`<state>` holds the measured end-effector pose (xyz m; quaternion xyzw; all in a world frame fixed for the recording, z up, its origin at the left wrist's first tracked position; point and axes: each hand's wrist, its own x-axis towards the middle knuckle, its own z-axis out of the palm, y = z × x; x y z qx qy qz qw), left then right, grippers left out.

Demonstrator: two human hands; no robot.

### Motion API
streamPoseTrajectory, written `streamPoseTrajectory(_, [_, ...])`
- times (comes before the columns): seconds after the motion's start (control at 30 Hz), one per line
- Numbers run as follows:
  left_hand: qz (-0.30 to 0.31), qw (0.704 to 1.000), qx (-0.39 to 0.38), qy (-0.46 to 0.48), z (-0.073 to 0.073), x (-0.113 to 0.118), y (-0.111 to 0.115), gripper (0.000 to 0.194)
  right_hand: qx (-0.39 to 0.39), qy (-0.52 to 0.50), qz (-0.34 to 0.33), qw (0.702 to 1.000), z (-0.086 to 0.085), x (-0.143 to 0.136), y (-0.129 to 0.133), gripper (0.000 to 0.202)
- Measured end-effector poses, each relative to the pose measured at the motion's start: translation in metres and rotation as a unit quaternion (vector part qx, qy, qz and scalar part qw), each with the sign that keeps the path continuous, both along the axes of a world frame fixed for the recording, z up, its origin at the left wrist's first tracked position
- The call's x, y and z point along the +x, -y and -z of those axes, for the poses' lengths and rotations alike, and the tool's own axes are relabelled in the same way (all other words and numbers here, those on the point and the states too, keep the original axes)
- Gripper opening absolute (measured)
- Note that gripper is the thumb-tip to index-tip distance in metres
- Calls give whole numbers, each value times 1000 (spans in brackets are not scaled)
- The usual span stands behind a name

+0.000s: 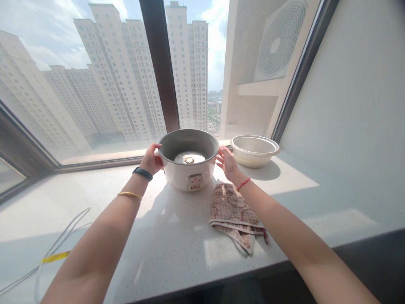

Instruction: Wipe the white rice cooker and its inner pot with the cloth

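Note:
A white rice cooker body (177, 175) without a lid stands on the windowsill, its grey inside and heating plate showing. My left hand (152, 159) grips its left side, thumb near the rim and the other fingers mostly hidden. At the right side, my right hand (227, 162) touches the cooker with its fingers slightly apart. Below that hand lies a folded brown patterned cloth (232, 209). A pale inner pot (255, 158) sits to the right of the cooker, close to the window.
A grey cord with a yellow tag (56, 256) lies at the left of the white sill (158, 253). The window frame (163, 63) rises behind the cooker, and a white wall (354, 126) bounds the right side. The sill's front edge runs along the bottom.

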<state>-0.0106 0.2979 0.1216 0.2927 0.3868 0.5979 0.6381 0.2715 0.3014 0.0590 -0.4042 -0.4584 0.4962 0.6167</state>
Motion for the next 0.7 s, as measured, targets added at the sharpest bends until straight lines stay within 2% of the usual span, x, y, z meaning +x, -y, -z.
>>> streamPoseTrajectory(0.27, [-12,999,-35,-16,4,-7,-14,11,-33,-65,4,997,-1,-10,1,60])
streamPoseTrajectory(0.7, [13,998,-62,-6,8,-13,-40,20,-55,-56,38,996,-6,-17,3,76])
